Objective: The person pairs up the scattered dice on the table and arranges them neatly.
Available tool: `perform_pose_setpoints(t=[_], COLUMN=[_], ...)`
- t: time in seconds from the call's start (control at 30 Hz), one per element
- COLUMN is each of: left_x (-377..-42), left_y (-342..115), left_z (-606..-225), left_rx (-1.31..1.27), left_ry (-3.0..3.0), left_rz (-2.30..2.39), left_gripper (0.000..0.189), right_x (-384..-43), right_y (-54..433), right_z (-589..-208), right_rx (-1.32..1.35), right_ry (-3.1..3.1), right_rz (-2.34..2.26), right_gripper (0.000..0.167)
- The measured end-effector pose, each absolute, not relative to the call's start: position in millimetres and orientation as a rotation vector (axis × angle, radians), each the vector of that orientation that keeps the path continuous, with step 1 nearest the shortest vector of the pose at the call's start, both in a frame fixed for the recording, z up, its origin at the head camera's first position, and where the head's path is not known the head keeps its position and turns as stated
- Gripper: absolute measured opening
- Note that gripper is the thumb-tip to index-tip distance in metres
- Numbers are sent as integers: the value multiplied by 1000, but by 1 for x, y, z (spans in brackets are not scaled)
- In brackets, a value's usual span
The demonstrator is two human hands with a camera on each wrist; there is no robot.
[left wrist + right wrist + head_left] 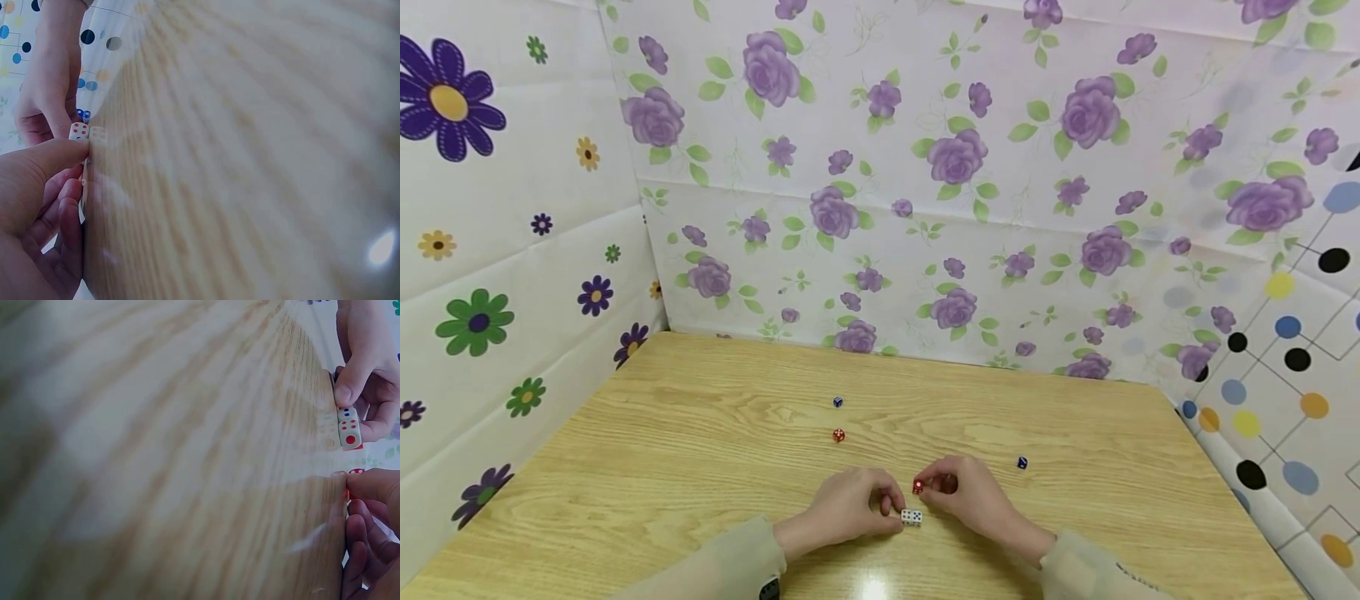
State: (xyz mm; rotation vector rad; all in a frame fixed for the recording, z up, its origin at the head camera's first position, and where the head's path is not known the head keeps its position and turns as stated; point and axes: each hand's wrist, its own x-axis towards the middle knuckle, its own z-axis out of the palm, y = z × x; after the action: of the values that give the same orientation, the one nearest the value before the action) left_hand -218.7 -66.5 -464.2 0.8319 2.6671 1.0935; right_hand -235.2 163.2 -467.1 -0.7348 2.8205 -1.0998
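Two white dice (pixel 912 517) sit side by side on the wooden table, one with blue pips showing. My left hand (pixel 850 504) pinches the left one between thumb and forefinger, at the left end of the pair. Just behind the pair, a red die (pixel 918 487) is between the thumb and forefinger of my right hand (pixel 970 493). In the right wrist view the white dice (pixel 349 428) stand close by the left fingertips, while the red die (pixel 357 470) is partly hidden by the right hand's thumb. The left thumb covers part of the white dice (pixel 79 130) in the left wrist view.
Farther back on the wooden table (pixel 737 400) lie another red die (pixel 838 435) and a blue die (pixel 838 402). A dark blue die (pixel 1022 462) lies right of the right hand. Flower-printed sheets (pixel 865 167) enclose the table's back and left side; a dotted sheet (pixel 1292 400) lines the right.
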Motion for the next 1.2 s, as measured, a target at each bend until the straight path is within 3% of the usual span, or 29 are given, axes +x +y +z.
perform_pose_setpoints(t=[0.47,0.73,1.2], left_x=[-222,-245,-282], left_y=[-77,-105,-139], left_z=[-461,-450,-453], left_rx=[840,844,514], left_ry=[2479,2511,2791], left_rz=[1232,1270,1424], left_gripper=[15,15,32], right_x=[-235,-235,-236], right_y=[164,165,166], right_z=[-466,-465,-465], right_rx=[-723,-704,-699], right_ry=[2820,2801,2800], right_rz=[-1095,-1097,-1089], right_gripper=[9,7,8])
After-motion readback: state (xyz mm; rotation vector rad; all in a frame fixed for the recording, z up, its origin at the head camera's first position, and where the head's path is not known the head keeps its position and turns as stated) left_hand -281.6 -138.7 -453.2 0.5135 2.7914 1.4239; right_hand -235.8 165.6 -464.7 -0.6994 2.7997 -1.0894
